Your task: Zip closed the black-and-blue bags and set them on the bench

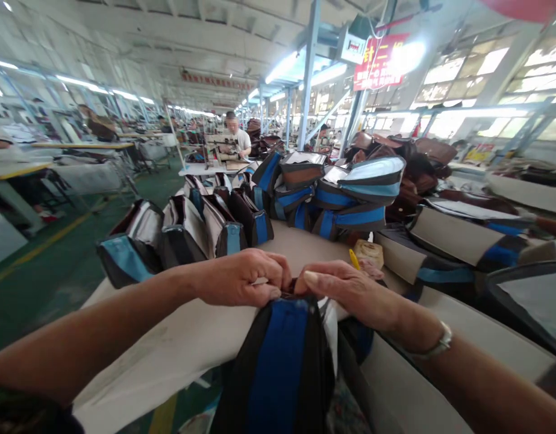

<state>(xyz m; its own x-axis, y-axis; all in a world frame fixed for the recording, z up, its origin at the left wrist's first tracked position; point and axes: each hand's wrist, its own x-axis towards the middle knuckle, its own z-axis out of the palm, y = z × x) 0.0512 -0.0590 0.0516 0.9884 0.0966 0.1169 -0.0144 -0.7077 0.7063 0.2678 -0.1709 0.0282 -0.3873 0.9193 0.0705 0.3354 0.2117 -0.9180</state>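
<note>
A black bag (280,367) with a wide blue stripe stands close in front of me, its narrow side facing me. Its top rim is pinched between the curled fingers of my left hand (244,277). Across from it, my right hand (350,289), with a bracelet on the wrist, has its fingers closed on the same rim and its thumb lying along the top. Both sets of fingertips nearly meet over the opening. What lies inside the bag is hidden by my hands.
Unfinished bags (223,226) stand in a row on the pale table (178,337); more bags (359,187) are stacked behind. Others (458,241) lie at right. A yellow-handled tool (354,259) rests near a tape roll (368,250). A co-worker (241,138) sits farther back.
</note>
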